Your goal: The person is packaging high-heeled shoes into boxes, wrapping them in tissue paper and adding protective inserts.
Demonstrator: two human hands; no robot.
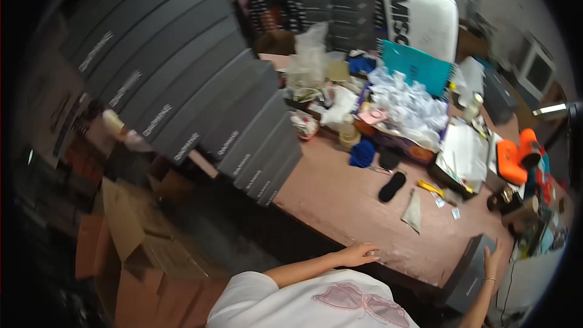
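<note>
- My right hand [493,260] is at the right side of a dark grey box [467,272], thumb held apart from the fingers; I cannot tell whether they grip it.
- That box sits at the near right corner of the pinkish table [340,200].
- My left hand [359,254] is at the table's near edge, left of the box and well apart from it. Its fingers are loosely bent, and I see nothing in them.
- Farther in, on the middle of the table, lie a pale pouch [412,211], a black oval thing [392,187] to its left, and a yellow-handled tool [430,187] to its right.
- Beyond these, a blue bundle [362,153] lies near a container full of crumpled white paper [401,106], with a teal folder [413,68] standing at its far side.
- On the right side of the table is a bright orange thing [512,161], its kind unclear to me.
- To my left rises a tall stack of dark grey boxes [176,67], and nearer, below it, are open brown cartons [161,255].
</note>
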